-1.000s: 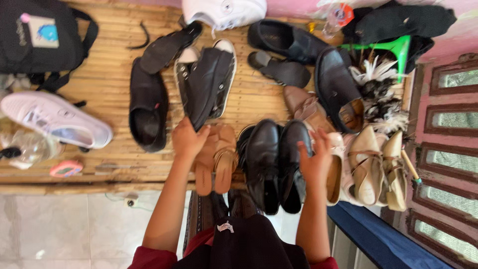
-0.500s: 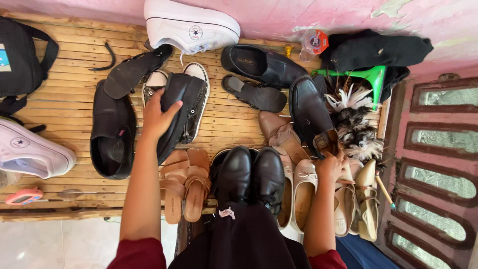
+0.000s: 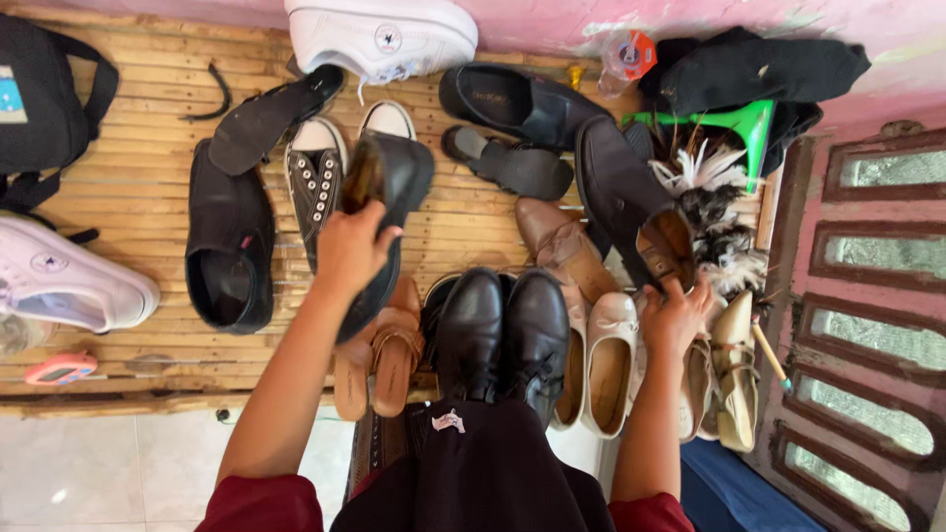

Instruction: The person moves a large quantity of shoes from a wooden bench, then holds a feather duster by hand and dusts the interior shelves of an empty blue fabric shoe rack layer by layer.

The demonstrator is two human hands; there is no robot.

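Note:
My left hand (image 3: 350, 246) grips a black slip-on shoe (image 3: 394, 187) and holds it tilted above a black high-top sneaker with a white toe (image 3: 315, 182) and a pair of brown sandals (image 3: 379, 355). My right hand (image 3: 675, 317) holds the heel of a black leather shoe (image 3: 621, 187) with a brown lining, next to a feather duster (image 3: 724, 232). Between my arms stands a pair of black boots (image 3: 503, 330). Cream flats (image 3: 606, 355) lie just left of my right hand.
All the shoes lie on a bamboo bench (image 3: 128, 197). Also there: a black clog (image 3: 229, 246), white sneakers (image 3: 379, 34) (image 3: 64, 281), a black loafer (image 3: 512, 99), a brown shoe (image 3: 557, 241), beige heels (image 3: 734, 365) and a black backpack (image 3: 44, 89). A pink panelled door (image 3: 867, 296) stands at right.
My left hand has lifted the black slip-on off the high-top sneakers and drawn it nearer. My right hand left the black boots and took the heel of the black leather shoe.

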